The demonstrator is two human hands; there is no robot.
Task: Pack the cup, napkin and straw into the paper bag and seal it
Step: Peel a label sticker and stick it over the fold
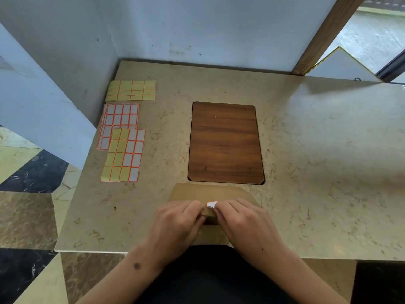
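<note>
A brown paper bag [206, 191] lies flat near the table's front edge, its top folded over toward me. My left hand [177, 224] pinches the folded flap from the left. My right hand [243, 222] presses a small white sticker with an orange border [212, 204] onto the fold with its fingertips. Both hands cover most of the fold. The cup, napkin and straw are not visible.
Several sticker sheets lie at the table's left: a yellow one [131, 90] at the back, a white stack [119, 119] below it, and a half-used sheet [123, 155] nearest. A dark wooden board [225, 142] lies behind the bag. Walls close off the back and left.
</note>
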